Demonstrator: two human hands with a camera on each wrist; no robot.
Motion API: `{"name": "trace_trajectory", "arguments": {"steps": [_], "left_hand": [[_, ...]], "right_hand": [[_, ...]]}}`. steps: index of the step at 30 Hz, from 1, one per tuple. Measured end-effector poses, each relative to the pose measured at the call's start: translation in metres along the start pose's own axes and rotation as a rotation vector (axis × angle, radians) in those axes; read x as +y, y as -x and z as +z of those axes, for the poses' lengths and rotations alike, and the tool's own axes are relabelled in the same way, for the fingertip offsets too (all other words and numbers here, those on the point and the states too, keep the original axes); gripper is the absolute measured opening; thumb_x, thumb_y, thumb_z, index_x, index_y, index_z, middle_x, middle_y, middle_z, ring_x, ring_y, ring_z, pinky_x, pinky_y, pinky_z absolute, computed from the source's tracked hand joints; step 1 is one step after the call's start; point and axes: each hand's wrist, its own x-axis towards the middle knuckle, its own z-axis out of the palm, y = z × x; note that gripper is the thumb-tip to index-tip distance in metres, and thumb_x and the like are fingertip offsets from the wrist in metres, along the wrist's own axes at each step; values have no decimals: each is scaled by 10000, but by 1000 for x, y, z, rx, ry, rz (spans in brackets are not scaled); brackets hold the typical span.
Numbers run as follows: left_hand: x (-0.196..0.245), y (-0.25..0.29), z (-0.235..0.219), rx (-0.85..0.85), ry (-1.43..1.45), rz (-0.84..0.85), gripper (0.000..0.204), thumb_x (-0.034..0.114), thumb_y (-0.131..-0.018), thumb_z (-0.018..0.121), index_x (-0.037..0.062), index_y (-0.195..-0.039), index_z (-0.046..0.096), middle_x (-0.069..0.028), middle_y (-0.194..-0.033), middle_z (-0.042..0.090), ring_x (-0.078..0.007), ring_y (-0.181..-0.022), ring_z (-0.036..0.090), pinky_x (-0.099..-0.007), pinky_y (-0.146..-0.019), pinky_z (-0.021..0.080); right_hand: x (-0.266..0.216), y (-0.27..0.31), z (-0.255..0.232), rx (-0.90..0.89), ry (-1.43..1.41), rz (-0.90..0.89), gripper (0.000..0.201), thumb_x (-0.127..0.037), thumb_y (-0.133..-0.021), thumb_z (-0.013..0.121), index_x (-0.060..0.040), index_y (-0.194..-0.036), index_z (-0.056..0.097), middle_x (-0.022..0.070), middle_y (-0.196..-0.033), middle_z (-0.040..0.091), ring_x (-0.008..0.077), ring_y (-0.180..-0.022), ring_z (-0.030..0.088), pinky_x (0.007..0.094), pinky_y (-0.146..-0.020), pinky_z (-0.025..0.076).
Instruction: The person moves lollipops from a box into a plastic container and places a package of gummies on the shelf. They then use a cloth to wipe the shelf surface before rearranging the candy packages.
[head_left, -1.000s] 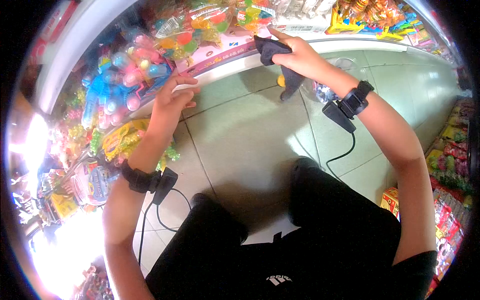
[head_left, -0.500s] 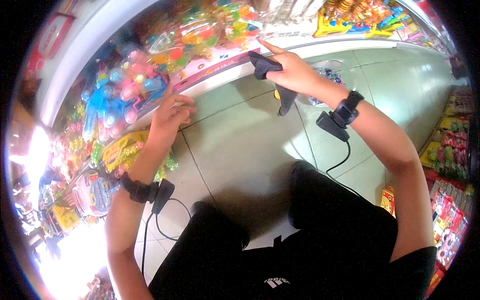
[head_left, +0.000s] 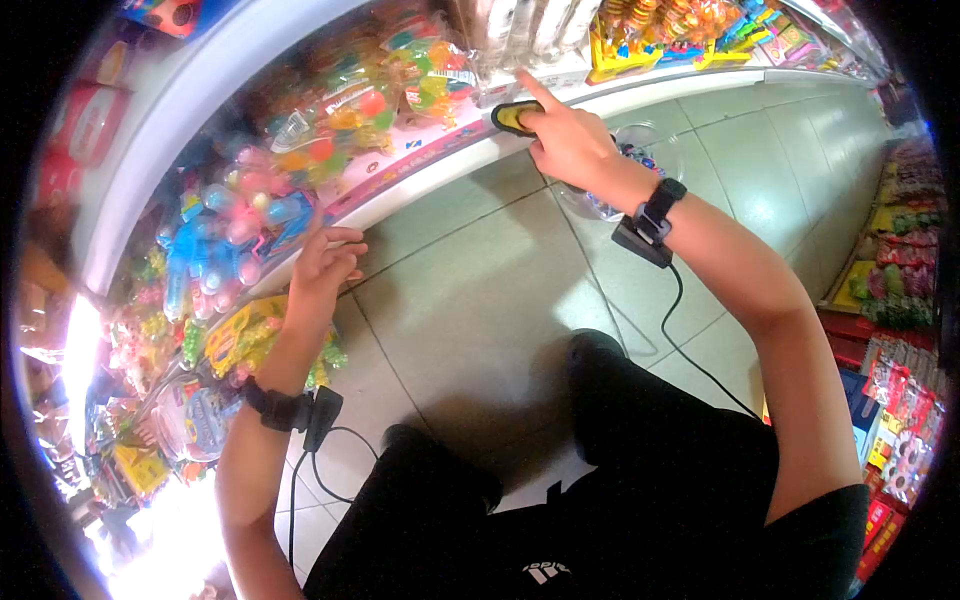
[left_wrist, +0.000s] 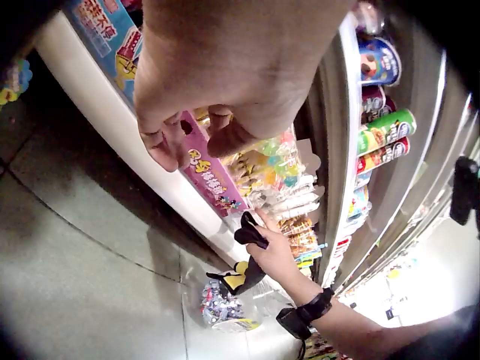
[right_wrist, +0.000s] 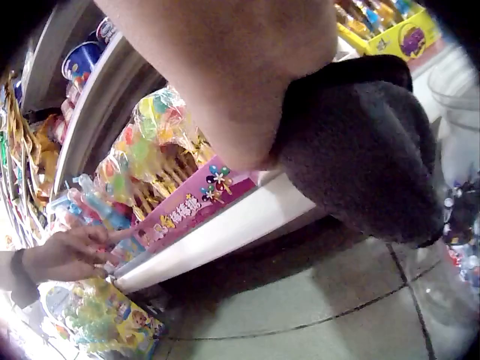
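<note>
In the head view my right hand [head_left: 580, 145] grips a dark cloth [head_left: 515, 118] with a yellow patch, its index finger pointing out over the shelf edge. The right wrist view shows the cloth's fuzzy dark side [right_wrist: 360, 142] bulging below the hand. Seen from the left wrist, the cloth's lower end droops near a clear tub [left_wrist: 221, 304] of small wrapped pieces on the floor. My left hand [head_left: 325, 270] holds nothing; its fingers are loosely bent near the end of a pink display box [right_wrist: 195, 210] of wrapped lollipops.
A curved white shelf edge [head_left: 470, 150] runs along the front of the candy. Blue and pink bottle-shaped sweets [head_left: 225, 235] lie by the left hand. Yellow candy boxes [head_left: 620, 60] stand farther right. More packets line a rack [head_left: 905, 240] at the far right, across the tiled floor [head_left: 470, 270].
In the head view, my right hand has turned, so the cloth shows its yellow patch at the fingers and its hanging end is hidden. Both hands sit farther left in the picture.
</note>
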Motion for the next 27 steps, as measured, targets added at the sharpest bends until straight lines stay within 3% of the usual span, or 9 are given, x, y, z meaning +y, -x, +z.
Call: {"name": "trace_trajectory", "arguments": {"steps": [4, 6, 9, 13, 15, 18, 21, 23, 27], "left_hand": [[-3, -2, -2, -16, 14, 34, 287, -9, -845, 504, 62, -1115, 572, -87, -1577, 100, -175, -1082, 574, -273, -787, 492], [-2, -1, -3, -17, -4, 38, 263, 27, -865, 524, 52, -1125, 555, -62, -1152, 573, -176, -1095, 567, -300, -824, 479], [2, 2, -1, 3, 10, 29, 264, 34, -869, 525, 54, -1130, 557, -64, -1141, 581, -171, -1086, 569, -297, -816, 480], [-1, 0, -2, 0, 4, 7, 267, 47, -871, 531, 61, -1136, 558, -60, -1130, 586, -165, -1082, 563, -287, -825, 470], [-1, -1, -5, -56, -17, -6, 255, 57, -873, 527, 75, -1126, 555, -73, -1334, 472, -175, -1100, 556, -294, -826, 472], [-5, -6, -7, -105, 18, 0, 260, 81, -879, 540, 82, -1139, 544, -34, -1172, 549, -169, -1122, 544, -300, -846, 465], [5, 0, 0, -88, 22, 39, 252, 88, -881, 547, 83, -1133, 543, -24, -1192, 539, -161, -1139, 534, -304, -865, 457], [5, 1, 0, -74, 24, 40, 247, 73, -883, 537, 87, -1130, 542, -16, -1192, 539, -159, -1152, 526, -307, -876, 453], [0, 0, 2, -62, 1, 38, 245, 47, -886, 527, 89, -1128, 542, -14, -1191, 537, -151, -1135, 529, -307, -872, 456]], "right_hand": [[4, -2, -2, -97, 11, 5, 216, -75, -708, 592, -60, -909, 669, 175, -1475, 317, 344, -773, 662, 445, -679, 538], [8, 3, -5, -111, 54, -45, 171, -74, -710, 592, -42, -864, 659, 186, -1484, 296, 353, -751, 661, 448, -675, 537], [9, 17, -13, -142, 6, -25, 182, -42, -711, 604, -43, -889, 640, 128, -1507, 266, 346, -770, 646, 437, -707, 526], [3, 25, -21, -181, -61, -9, 162, -42, -720, 601, -25, -879, 623, 128, -1520, 238, 355, -772, 642, 444, -714, 518], [3, 25, -20, -178, -56, -38, 172, -58, -721, 599, -32, -888, 631, 159, -1509, 249, 355, -766, 651, 446, -709, 527], [-3, 22, -25, -195, -21, -36, 188, -75, -724, 597, -40, -905, 637, 189, -1501, 257, 356, -773, 659, 446, -710, 537], [-23, 21, -34, -201, 0, 65, 218, -82, -720, 598, -37, -930, 634, 193, -1483, 292, 355, -806, 656, 438, -727, 536], [-34, 20, -37, -48, -202, -51, 233, -91, -717, 599, -30, -939, 634, 210, -1450, 342, 342, -843, 654, 429, -736, 528], [-36, 1, -4, -18, -551, -127, 326, -133, -714, 618, -12, -1017, 634, 217, -1379, 440, 378, -993, 609, 380, -814, 510]]}}
